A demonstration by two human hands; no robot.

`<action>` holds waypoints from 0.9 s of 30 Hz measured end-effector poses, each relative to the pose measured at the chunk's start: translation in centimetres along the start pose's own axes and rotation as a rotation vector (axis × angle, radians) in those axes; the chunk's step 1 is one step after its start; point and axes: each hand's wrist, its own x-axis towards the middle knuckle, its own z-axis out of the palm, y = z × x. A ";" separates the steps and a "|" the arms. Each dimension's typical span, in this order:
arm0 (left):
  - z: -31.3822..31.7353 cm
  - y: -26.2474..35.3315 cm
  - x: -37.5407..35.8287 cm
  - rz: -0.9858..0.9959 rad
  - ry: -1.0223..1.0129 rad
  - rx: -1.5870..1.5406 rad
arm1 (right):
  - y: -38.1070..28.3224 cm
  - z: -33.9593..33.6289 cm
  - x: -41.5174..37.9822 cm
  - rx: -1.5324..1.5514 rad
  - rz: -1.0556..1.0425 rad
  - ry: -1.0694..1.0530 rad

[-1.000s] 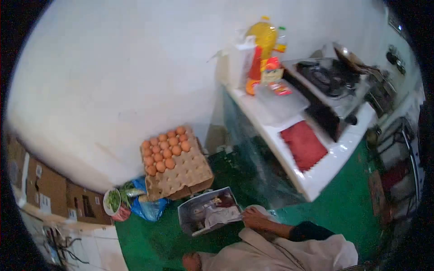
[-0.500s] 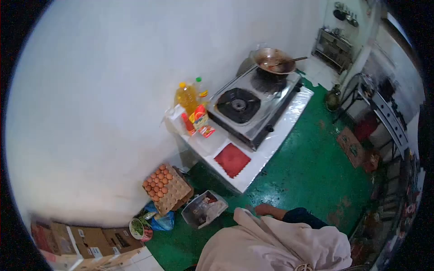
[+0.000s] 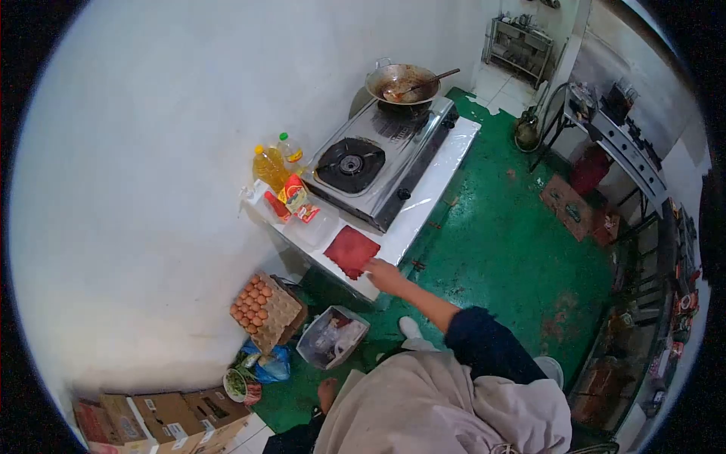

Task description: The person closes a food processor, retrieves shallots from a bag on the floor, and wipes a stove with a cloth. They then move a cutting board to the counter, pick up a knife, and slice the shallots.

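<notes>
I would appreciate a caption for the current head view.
Right hand at the edge of a red cloth beside a stove bearing a wok.

Red cloth (image 3: 351, 250) flat on counter (image 3: 451, 155)

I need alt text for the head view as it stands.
Right hand at the edge of a red cloth on a white counter, beside a gas stove with a wok on its far burner; an egg tray sits below.

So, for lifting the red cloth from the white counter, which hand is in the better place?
Probably the right hand: its fingers are at the edge of the red cloth, though whether they grip it is unclear. The left hand is lower, away from the cloth.
</notes>
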 end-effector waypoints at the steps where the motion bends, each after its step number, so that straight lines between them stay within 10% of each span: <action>1: 0.0 -0.3 -0.2 0.180 -0.050 0.295 | 0.1 1.1 2.8 -0.007 -0.003 -0.050; 3: 0.4 0.0 -0.7 0.529 -0.145 0.890 | 1.2 2.4 6.3 -0.081 -0.013 -0.020; 7: 1.3 4.1 -4.9 -0.335 -0.087 0.394 | 2.8 4.7 7.3 -0.281 0.075 -0.113; 16: 10.6 10.9 -5.1 -0.253 0.054 0.256 | 9.5 6.4 8.4 -0.350 -0.191 -0.175; 20: 16.3 15.7 0.8 0.049 0.136 -0.027 | 12.4 3.2 5.1 0.324 -0.165 -0.509; 22: 19.9 20.8 4.2 0.154 0.107 -0.200 | 12.5 -2.0 2.4 0.480 0.220 -0.571; 27: 28.7 37.1 9.1 0.277 -0.379 0.082 | 22.8 -5.5 -8.0 1.049 0.551 -0.121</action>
